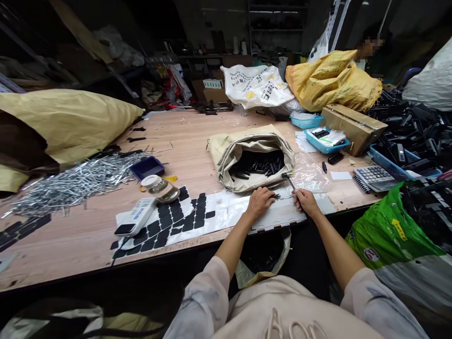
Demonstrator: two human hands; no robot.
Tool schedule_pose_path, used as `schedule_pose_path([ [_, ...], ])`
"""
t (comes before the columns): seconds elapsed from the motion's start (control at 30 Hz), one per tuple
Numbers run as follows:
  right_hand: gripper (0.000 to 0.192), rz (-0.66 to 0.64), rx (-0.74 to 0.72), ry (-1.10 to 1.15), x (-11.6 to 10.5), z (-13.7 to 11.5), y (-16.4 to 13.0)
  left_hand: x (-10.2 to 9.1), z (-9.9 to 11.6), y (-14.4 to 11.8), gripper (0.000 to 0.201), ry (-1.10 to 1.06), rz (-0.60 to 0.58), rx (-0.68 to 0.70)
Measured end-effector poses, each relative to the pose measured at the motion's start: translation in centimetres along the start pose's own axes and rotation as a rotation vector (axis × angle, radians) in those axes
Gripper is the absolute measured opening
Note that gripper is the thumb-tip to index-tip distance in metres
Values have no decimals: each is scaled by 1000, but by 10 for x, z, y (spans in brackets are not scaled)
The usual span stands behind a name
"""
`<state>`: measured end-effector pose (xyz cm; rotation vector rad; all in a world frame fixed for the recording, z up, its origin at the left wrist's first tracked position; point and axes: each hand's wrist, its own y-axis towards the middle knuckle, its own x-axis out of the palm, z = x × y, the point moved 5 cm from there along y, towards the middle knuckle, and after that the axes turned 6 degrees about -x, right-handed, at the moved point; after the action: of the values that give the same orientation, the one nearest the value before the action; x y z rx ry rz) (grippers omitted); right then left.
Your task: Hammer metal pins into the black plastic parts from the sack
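My right hand is closed round the handle of a small hammer, whose head is raised by the front right rim of a beige sack. My left hand rests low on the white work surface, its fingers bent down at a small dark slim part; the fingertips are partly hidden. Just behind both hands lies the open beige sack, its mouth towards me, with many black parts inside.
Left are a heap of metal rods, a dark blue tray, a glass jar and a white box-shaped device. Right are blue baskets, a carton, a calculator and a green bag. A person is behind.
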<state>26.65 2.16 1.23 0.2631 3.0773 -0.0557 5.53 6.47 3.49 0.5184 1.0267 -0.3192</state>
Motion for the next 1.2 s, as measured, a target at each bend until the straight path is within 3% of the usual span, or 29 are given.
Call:
schedule_pose_path([
  [0.17, 38, -6, -8, -13, 0, -2, -1, 9, -27, -6, 35, -249, 33, -99],
  [0.3, 40, -3, -23, -46, 2, -6, -5, 10, -41, -6, 17, -356, 61, -163],
  [0.43, 41, -12, -88, -166, 2, -12, -17, 14, -42, -6, 17, -364, 84, -178],
  [0.73, 31, -66, -439, -670, 7, -36, -39, 15, -42, -5, 14, -384, 97, -206],
  [0.93, 25, -91, -480, -888, 17, -32, -37, 17, -42, -4, 16, -391, 95, -228],
  [1.2, 26, -113, -489, -847, 28, -36, -32, 13, -40, -3, 13, -353, 77, -210],
])
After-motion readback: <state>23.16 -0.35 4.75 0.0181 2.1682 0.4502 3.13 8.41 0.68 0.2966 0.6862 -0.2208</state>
